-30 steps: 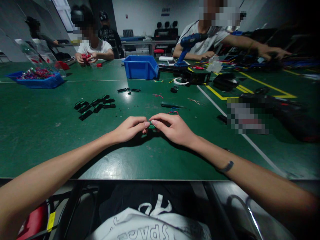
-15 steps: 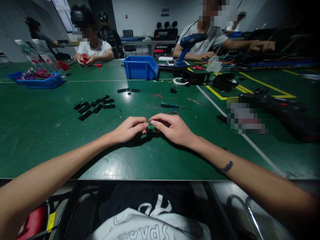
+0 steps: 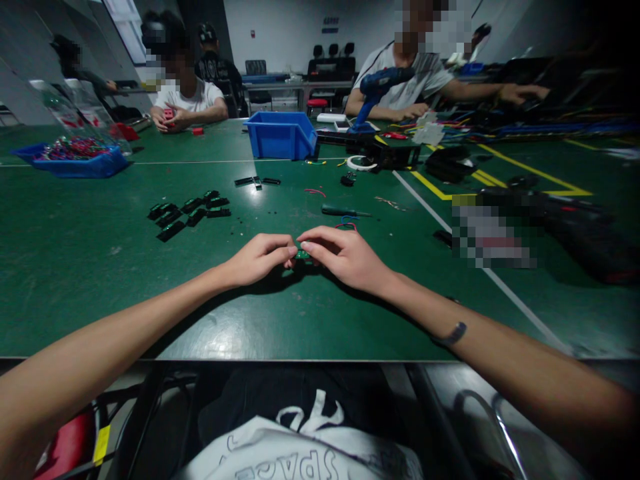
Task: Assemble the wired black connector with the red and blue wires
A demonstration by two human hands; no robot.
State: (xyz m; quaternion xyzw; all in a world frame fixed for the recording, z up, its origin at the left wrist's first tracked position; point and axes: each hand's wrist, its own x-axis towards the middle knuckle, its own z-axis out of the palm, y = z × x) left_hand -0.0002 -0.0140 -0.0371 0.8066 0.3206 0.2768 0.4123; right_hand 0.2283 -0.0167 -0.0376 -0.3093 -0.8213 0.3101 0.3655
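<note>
Between my fingertips is a small green circuit board (image 3: 303, 255), mostly covered by the fingers. My left hand (image 3: 264, 259) pinches its left end, and my right hand (image 3: 345, 255) grips it from the right, thumb and forefinger closed on it. Both hands are just above the green table (image 3: 225, 333), close together. Beyond them lies a screwdriver (image 3: 345, 211) with a dark green handle, beside short red and blue wires (image 3: 347, 222). To the left, several black pieces with green boards (image 3: 190, 212) sit in a loose group.
A blue bin (image 3: 280, 135) stands at the back, with a blue cordless drill (image 3: 377, 93) right of it. At left, a blue tray (image 3: 95, 165) holds coloured wires near plastic bottles (image 3: 93, 107). A dark power tool (image 3: 575, 227) lies at right. Two people sit across the table.
My hands and the circuit board hold almost the same place. Across the table, the right-hand person's outstretched hand has shifted slightly, and the left-hand person's hands have closed more around a red part.
</note>
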